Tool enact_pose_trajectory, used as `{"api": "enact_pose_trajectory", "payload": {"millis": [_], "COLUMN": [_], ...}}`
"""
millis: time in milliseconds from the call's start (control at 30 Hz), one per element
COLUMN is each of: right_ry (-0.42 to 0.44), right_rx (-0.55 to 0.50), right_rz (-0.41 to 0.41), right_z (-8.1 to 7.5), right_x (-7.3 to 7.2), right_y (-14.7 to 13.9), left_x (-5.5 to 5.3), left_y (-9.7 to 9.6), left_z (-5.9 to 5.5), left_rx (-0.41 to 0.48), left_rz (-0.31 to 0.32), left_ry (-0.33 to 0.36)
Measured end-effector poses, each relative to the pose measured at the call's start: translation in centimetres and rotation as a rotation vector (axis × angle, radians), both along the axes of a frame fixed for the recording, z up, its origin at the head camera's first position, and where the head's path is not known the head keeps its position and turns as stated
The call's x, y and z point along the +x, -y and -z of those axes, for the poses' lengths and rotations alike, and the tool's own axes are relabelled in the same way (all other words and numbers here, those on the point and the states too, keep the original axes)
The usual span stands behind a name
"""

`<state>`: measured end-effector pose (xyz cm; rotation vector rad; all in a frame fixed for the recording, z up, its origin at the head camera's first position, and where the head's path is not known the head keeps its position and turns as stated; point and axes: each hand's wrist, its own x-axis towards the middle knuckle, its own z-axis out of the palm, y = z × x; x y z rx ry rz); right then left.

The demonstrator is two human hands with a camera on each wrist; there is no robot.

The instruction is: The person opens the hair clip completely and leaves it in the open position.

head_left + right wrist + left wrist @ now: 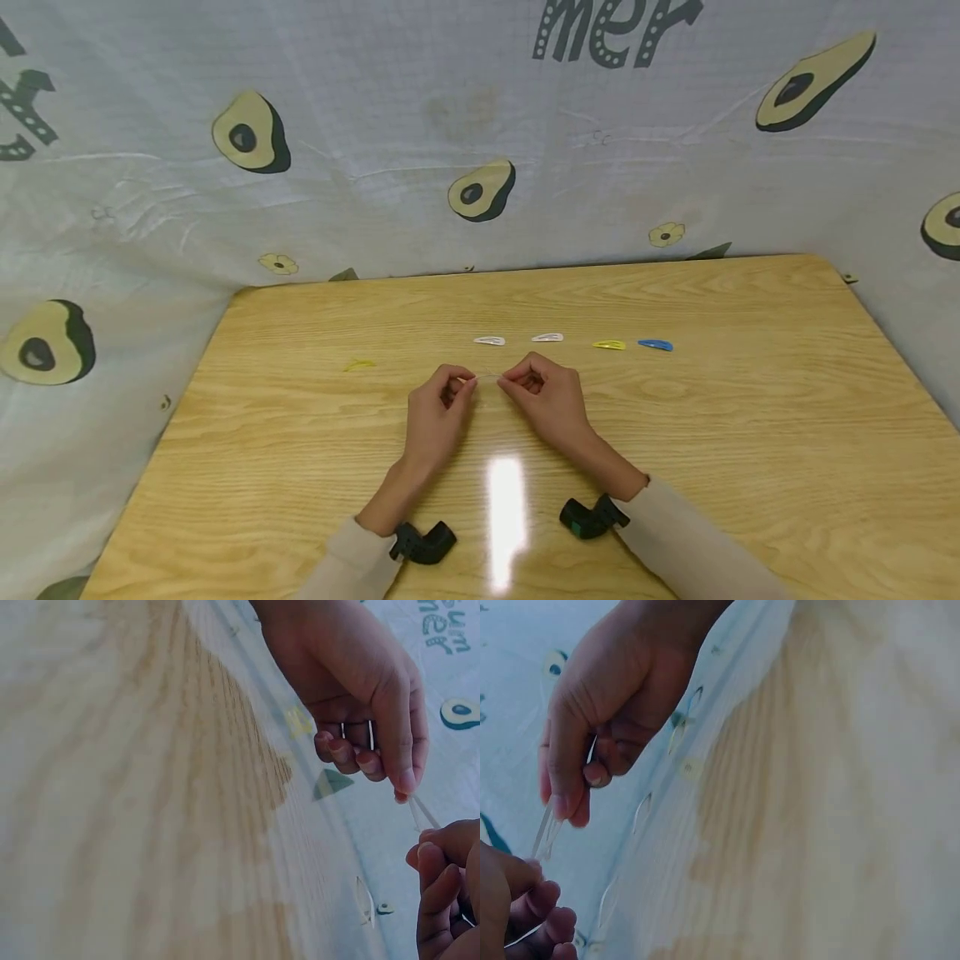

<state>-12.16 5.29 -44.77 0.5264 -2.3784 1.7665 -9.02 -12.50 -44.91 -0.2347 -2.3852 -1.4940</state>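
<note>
We have the avocado-print cloth [360,83] behind the table [300,467]. Over the wood we hold both arms forward, the pale sleeves [352,558] running off the bottom of the head view, the forearms slanting inward, a black camera [427,543] at each wrist. Our left hand [438,412] and right hand [551,400] face each other near the middle of the table, fingertips close but apart, the other fingers bent in toward the palms. Beyond the hands, toward the back edge, we see two white clips [490,341], a yellow clip [609,345] and a blue clip [656,345] in a loose row, the blue one farthest right. A yellow piece [361,364], too small to make out, lies off to the left of our left hand. Thinnest of all is the pale strip [544,826]: we pinch one end in each hand, thumb against finger, and it spans the narrow gap between our fingertips
</note>
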Motion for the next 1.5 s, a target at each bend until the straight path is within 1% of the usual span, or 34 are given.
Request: {"api": "enact_pose_trajectory", "payload": {"millis": [167,333,433,567,700,800,900,967,1033,1133,1233,1367,1500], "right_ry": [-0.021,-0.053,-0.066,-0.078,-0.062,-0.048,-0.040,-0.030,-0.017,-0.002,-0.003,-0.010,0.016], "right_rx": [0.005,-0.006,-0.012,-0.008,-0.009,-0.013,-0.004,0.007,0.022,0.052,0.094,0.193,0.301], "right_rz": [-0.006,-0.021,-0.033,-0.043,-0.023,-0.008,-0.002,-0.002,-0.002,0.001,0.010,0.027,0.046], "right_z": [0.1,0.2,0.2,0.2,0.4,0.5,0.6,0.6,0.7,0.8,0.9,1.0,1.0], "right_x": [-0.6,-1.0,-1.2,-1.6,-1.9,-2.2,-2.6,-2.8,-3.1,-3.4,-3.7,-3.9,-4.1], "right_y": [1.5,3.3,4.2,5.0,6.0,6.8,7.6,8.1,8.4,8.8,9.0,9.4,9.9], "left_x": [-0.6,-0.9,-0.9,-1.1,-1.5,-1.8,-2.1,-2.2,-2.3,-2.4,-2.5,-2.7,-2.9], "left_y": [1.4,2.6,3.2,3.9,4.5,5.0,5.4,5.7,5.8,6.0,6.0,6.1,6.2], "left_z": [-0.3,-0.3,-0.3,-0.2,0.2,0.5,0.7,0.9,1.1,1.2,1.2,1.2,1.3], "left_rx": [-0.027,-0.035,-0.062,-0.103,-0.139,-0.175,-0.222,-0.233,-0.233,-0.231,-0.261,-0.312,-0.350], "left_rz": [-0.041,-0.085,-0.098,-0.102,-0.123,-0.157,-0.212,-0.249,-0.276,-0.304,-0.326,-0.354,-0.402], "left_ry": [0.007,-0.015,-0.032,-0.065,-0.116,-0.161,-0.191,-0.188,-0.164,-0.122,-0.100,-0.089,-0.070]}}
